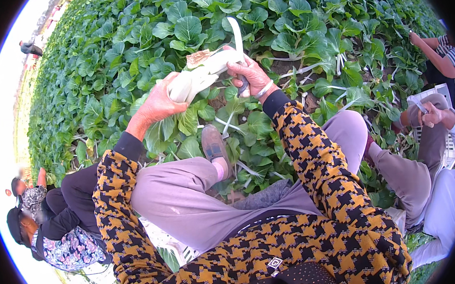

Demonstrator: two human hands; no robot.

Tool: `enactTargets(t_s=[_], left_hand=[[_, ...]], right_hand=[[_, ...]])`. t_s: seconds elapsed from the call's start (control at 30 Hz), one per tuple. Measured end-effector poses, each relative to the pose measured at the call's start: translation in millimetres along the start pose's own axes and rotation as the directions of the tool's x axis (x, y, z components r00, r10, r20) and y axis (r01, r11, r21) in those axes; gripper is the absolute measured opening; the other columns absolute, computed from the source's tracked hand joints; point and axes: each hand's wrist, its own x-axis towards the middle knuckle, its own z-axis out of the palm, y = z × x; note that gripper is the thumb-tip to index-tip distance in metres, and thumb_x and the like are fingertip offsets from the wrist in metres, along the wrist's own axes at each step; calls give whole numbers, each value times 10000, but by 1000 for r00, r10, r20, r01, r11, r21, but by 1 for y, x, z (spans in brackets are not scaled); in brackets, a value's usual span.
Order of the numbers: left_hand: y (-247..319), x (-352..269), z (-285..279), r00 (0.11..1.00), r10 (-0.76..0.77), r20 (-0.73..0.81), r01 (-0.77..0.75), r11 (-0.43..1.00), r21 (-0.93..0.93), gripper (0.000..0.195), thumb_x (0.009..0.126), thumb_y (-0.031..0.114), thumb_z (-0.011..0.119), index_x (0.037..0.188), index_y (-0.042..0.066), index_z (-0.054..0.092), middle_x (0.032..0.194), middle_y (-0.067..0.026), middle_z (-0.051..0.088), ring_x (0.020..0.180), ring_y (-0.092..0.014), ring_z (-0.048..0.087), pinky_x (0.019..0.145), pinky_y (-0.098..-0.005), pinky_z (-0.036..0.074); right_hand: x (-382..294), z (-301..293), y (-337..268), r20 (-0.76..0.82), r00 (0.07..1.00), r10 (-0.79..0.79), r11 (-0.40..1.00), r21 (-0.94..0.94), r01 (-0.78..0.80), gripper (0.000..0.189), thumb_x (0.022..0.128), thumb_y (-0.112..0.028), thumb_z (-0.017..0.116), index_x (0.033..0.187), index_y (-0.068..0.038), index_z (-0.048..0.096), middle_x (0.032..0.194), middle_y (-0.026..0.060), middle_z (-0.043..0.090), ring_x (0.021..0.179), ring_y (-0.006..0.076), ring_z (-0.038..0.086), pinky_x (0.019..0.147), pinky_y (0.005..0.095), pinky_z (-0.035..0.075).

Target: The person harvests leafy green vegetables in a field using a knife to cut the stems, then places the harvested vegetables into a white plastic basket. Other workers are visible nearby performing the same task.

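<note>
My left hand [161, 99] grips a leafy bok choy plant by its thick white stalks [192, 81]; its green leaves [168, 128] hang below that hand. In my right hand [250, 75] is a knife with a dark handle [242, 84] and a pale, curved blade [236, 36] that points up and away from me. The knife lies against the root end of the plant, and my right fingers are close to that end. A withered brown leaf [199, 58] sticks out at the far side of the stalks.
Dense rows of growing bok choy [128, 50] stretch ahead. Cut plants [230, 122] lie on the ground around my shoe [213, 143]. A white plastic crate [167, 239] is beneath me. Co-workers sit at left [69, 245] and right [442, 199]; the right one holds a knife [416, 103].
</note>
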Motion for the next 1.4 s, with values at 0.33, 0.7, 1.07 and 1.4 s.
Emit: enactTargets(t_s=[0.33,0.7,1.07,1.4], left_hand=[[63,-42,1,992,-79,-97,4,795,-606,471,696,6,700,1140,-49,554,968,-136,662,911,-223,656,806,-334,525],[86,-21,33,997,-16,-71,-43,657,-753,522,691,-71,670,1190,-25,527,1074,-126,631,999,-225,626,868,-337,501],[66,-6,37,984,-125,-126,-21,622,-783,480,682,-46,700,1135,-10,545,1004,-79,623,904,-175,619,821,-307,501],[58,-5,40,980,-108,-168,-61,642,-765,510,686,-45,702,1163,-4,527,1044,-83,614,936,-186,611,838,-318,497]], right_hand=[[-8,22,-86,56,933,-356,-17,-998,54,508,628,-410,815,917,-21,661,714,65,664,579,126,613,579,279,512],[-53,64,-91,-85,972,-220,545,-837,50,465,674,-405,810,872,-29,620,661,18,604,410,46,482,345,194,360],[-57,81,-78,-21,992,-128,752,-654,83,430,766,-336,759,966,-12,558,622,17,545,397,68,491,342,201,384],[-60,79,-73,167,985,34,729,-679,90,365,804,-307,727,922,7,582,699,71,625,564,117,643,447,211,487]])
